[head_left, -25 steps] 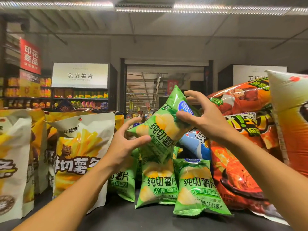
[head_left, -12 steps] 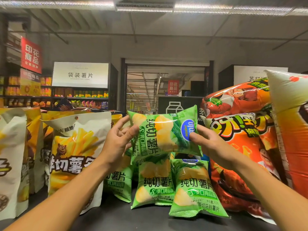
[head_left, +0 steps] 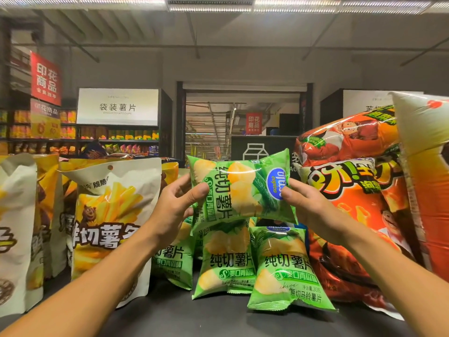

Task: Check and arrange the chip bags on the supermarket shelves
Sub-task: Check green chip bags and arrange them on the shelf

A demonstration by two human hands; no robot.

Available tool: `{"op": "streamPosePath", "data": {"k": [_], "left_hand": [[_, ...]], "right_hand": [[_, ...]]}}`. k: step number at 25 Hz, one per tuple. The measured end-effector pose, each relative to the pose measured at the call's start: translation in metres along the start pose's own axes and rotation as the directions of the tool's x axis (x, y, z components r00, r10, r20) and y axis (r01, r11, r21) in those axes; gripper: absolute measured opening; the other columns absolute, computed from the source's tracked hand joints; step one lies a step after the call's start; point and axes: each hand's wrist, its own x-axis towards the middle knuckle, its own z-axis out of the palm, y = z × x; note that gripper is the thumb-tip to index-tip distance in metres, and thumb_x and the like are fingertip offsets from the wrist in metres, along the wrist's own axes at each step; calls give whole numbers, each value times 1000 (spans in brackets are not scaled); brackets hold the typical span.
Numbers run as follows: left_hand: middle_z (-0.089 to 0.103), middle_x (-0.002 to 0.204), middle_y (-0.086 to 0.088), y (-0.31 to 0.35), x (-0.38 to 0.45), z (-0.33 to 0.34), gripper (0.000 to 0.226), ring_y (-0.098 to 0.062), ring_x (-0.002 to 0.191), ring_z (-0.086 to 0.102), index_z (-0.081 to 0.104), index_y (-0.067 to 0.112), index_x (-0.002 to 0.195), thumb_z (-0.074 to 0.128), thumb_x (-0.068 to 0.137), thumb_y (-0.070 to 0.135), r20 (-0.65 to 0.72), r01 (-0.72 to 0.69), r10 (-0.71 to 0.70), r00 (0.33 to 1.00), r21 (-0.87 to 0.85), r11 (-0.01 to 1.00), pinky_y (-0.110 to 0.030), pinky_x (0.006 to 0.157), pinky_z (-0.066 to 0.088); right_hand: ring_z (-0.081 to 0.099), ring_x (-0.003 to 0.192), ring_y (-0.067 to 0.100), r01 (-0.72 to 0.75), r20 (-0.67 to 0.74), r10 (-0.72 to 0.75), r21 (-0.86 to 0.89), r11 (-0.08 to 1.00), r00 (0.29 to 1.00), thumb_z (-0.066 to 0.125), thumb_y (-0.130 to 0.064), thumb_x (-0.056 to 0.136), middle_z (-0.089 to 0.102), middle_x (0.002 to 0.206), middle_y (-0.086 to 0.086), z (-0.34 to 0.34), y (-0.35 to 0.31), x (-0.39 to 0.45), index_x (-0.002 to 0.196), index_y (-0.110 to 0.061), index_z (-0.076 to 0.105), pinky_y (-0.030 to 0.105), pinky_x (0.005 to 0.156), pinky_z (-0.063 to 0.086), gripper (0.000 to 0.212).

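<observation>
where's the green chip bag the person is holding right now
In the head view the held green bag sits centre frame, turned sideways between the left hand and right hand, above the standing green bags on the shelf.

Glossy plastic film throughout.
Glare is reflected off the green chip bag (head_left: 240,188); the dark shelf (head_left: 170,314) appears matt.

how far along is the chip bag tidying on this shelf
Looks partly done: three green chip bags already stand upright in a front row on the shelf. In hand: the left hand and right hand hold a fourth green bag sideways above them. Left: turning it upright and setting it in the row.
</observation>
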Motion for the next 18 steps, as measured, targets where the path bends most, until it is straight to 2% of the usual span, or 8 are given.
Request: {"op": "streamPosePath", "data": {"k": [3, 6, 8, 10, 12, 15, 18], "left_hand": [[69, 123, -5, -2, 1, 0, 60, -28, 121, 60, 71, 36, 111, 87, 57, 56, 18, -9, 9, 1000, 2, 1000, -65, 105, 36], [67, 127, -1, -5, 3, -2, 55, -24, 125, 58, 65, 38, 121, 78, 68, 39, 39, -38, 37, 999, 12, 999, -51, 107, 41], [61, 136, -3, -6, 4, -4, 73, -25, 132, 52, 53, 30, 136, 78, 68, 38, 49, -40, 38, 998, 43, 998, -44, 110, 40], [51, 146, -5, -7, 3, -5, 94, -24, 138, 43, 42, 24, 145, 82, 62, 42, 49, -33, 29, 998, 89, 996, -49, 116, 32], [46, 150, -4, -7, 3, -4, 102, -23, 141, 38, 39, 24, 147, 85, 58, 46, 46, -39, 35, 998, 108, 993, -52, 117, 29], [46, 150, -3, -7, 3, -5, 112, -23, 142, 38, 41, 22, 146, 89, 51, 55, 43, -40, 34, 998, 127, 991, -53, 117, 28], [47, 149, -4, -5, 2, -4, 117, -24, 140, 40, 40, 21, 147, 89, 48, 59, 33, -32, 28, 999, 142, 989, -52, 116, 30]], "right_hand": [[65, 121, 20, 52, 1, -52, -21, 998, 999, 78, -68, 69, 70, 127, 2, 2, -1, -1, 122, -30, 68, 35, 99, 48, 66], [66, 118, 16, 149, -55, -151, -43, 988, 987, 77, -67, 71, 71, 125, -2, 5, -3, -3, 119, -34, 69, 24, 92, 53, 58], [63, 121, 7, 199, -102, -205, -63, 978, 974, 77, -68, 69, 70, 127, -11, 6, -5, -4, 120, -38, 67, 19, 96, 51, 59], [60, 122, 1, 214, -128, -224, -88, 973, 966, 78, -64, 70, 68, 127, -19, 6, -7, -4, 120, -37, 62, 13, 94, 49, 59], [59, 122, -3, 211, -120, -222, -98, 972, 968, 74, -54, 72, 67, 126, -24, 5, -7, -4, 120, -36, 60, 13, 95, 46, 52], [58, 123, -3, 219, -110, -230, -106, 970, 967, 76, -54, 71, 66, 127, -25, 4, -5, -5, 122, -36, 58, 14, 97, 45, 57], [60, 123, 1, 222, -101, -230, -92, 971, 968, 70, -37, 83, 68, 127, -21, 4, -4, -4, 124, -32, 59, 14, 95, 49, 43]]}}
